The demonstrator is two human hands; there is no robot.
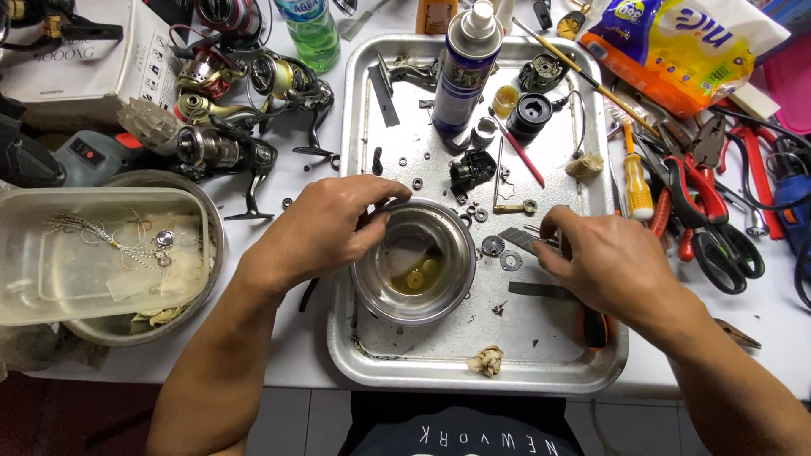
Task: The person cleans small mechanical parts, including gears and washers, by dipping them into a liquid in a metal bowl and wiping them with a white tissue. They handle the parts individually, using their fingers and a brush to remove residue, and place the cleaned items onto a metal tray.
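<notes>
Nearest: wadded rag [487, 361] on a dull metal tray [541, 359]. Left hand [325, 224] curls around the rim of a shiny steel bowl [382, 291] w/ yellowish oil & small gears soaking. Right hand [604, 262] pinches tweezers [525, 240] near a toothed gear [492, 246]. Looks mid-cleaning; washers and black parts lie loose. Farther: tall spray can [463, 67], fishing reels [245, 110] top left.

**Count on the bench**

2 hands: left [325, 224], right [604, 262]. 1 metal tray [541, 363]. 1 small steel bowl [414, 253], approx. 2 discs in it. 1 spray can [463, 67]. 1 green bottle [311, 32]. 1 plastic tub [101, 253]. Approx. 3 fishing reels [224, 148]. 1 yellow-handled screwdriver [635, 177].
</notes>
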